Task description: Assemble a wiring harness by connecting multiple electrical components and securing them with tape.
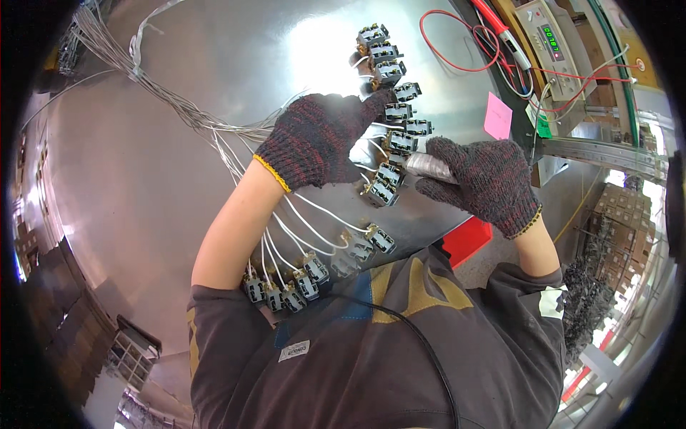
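Black-and-red knit gloves cover both hands. My left hand (318, 139) lies over a bundle of white cables (179, 104), with its index finger stretched to a column of small grey-and-black electrical sockets (399, 112). Thumb and index are apart; the other fingers are partly hidden. White wires run from under this hand to the sockets. At the column's lower part, my right hand (489, 179) is closed on a silvery, wrapped-looking piece (429, 167), whose tip meets or overlaps a socket; its kind is unclear. More wired sockets (307, 286) lie along the near table edge by my body.
The shiny metal table (128, 186) spreads to the left. At the back right stands a meter with a green display (550, 43), with red leads (457, 68) nearby. A pink note (498, 116) lies beyond my right hand. A red bin (466, 242) is below the near edge.
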The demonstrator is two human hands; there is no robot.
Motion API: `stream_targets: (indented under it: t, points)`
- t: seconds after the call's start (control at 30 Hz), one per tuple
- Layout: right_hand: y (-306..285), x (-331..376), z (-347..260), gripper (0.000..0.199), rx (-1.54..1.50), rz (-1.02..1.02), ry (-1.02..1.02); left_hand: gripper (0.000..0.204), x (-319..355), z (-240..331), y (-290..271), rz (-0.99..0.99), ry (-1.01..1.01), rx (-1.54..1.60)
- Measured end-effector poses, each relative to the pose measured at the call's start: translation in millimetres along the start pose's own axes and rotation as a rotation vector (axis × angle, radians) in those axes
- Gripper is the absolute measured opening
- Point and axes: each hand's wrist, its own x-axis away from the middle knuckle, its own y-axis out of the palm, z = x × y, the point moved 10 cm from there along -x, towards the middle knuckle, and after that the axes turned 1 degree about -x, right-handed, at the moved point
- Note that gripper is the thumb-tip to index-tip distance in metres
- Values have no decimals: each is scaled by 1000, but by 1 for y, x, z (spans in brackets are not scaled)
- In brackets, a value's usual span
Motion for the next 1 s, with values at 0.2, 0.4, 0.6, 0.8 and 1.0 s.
stream_targets:
  t: [0.2,0.4,0.6,0.8,1.0]
  points:
    - [3,-2,8,46,-12,-18,-11,102,-1,0,-3,67,16,0]
    - [3,-17,18,46,-9,-28,-96,91,-7,0,-22,326,54,0]
    - [-1,-20,38,45,-79,76,-8,100,-12,-12,-20,164,-120,75]
    - [6,-3,35,41,-388,42,279,100,-8,-12,-20,208,-98,23]
    - [0,-11,10,41,-169,-16,197,101,-3,-13,-17,179,-112,32]
